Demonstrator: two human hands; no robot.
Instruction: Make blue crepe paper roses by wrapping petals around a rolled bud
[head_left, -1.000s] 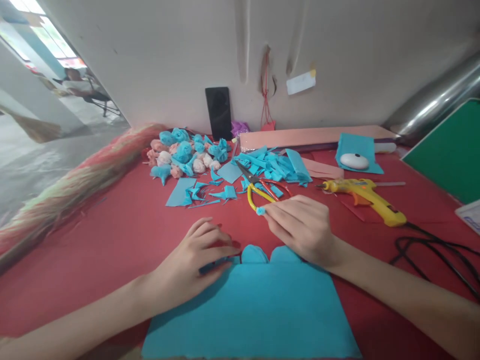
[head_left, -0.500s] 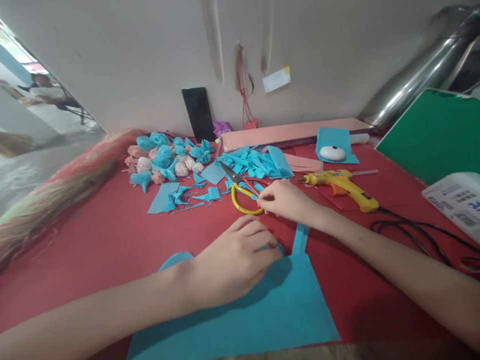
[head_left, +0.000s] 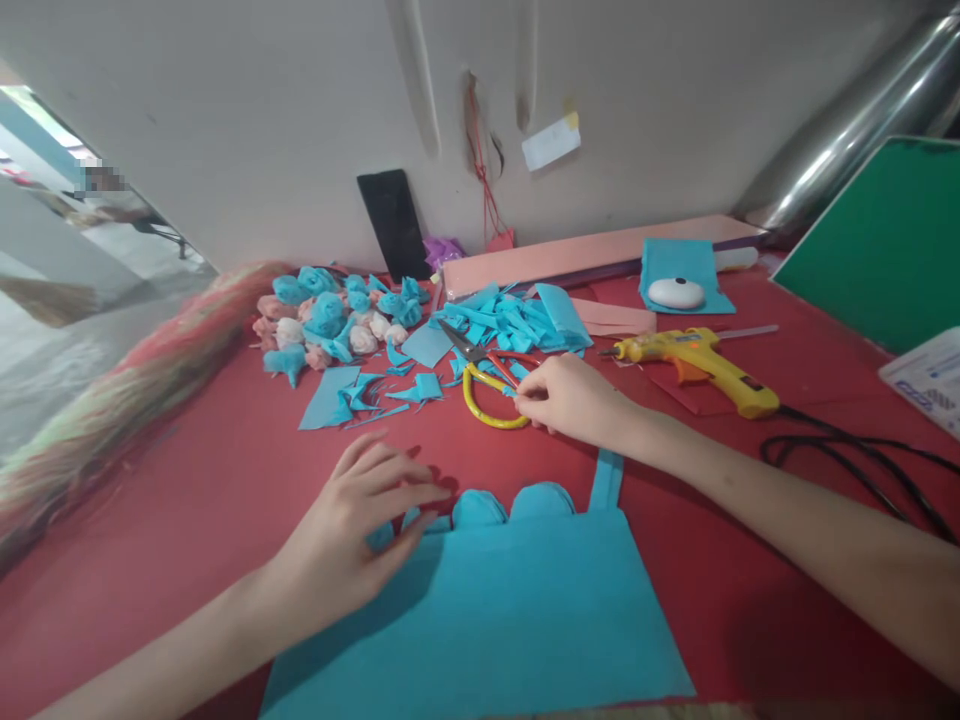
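Note:
A large blue paper sheet (head_left: 510, 610) lies at the front of the red table, with rounded blue paper pieces (head_left: 541, 502) along its top edge and a blue strip (head_left: 606, 482) at its right corner. My left hand (head_left: 367, 520) hovers with fingers apart over the left rounded pieces, holding nothing. My right hand (head_left: 566, 397) has its fingers pinched on a small blue scrap, beside the red and yellow handles of the scissors (head_left: 495, 418). The scissor blades point to the back left, towards blue paper scraps (head_left: 502, 318).
Blue, pink and white paper flowers (head_left: 326, 315) are heaped at the back left. A phone (head_left: 394, 225) leans on the wall. A yellow glue gun (head_left: 701, 365) with a black cord lies right, near a white oval device (head_left: 676, 293) and a green board (head_left: 885, 240).
My left hand has moved left, its fingers now spread, uncovering rounded blue pieces on the sheet's top edge. My right hand stays by the scissors. The view has shifted slightly.

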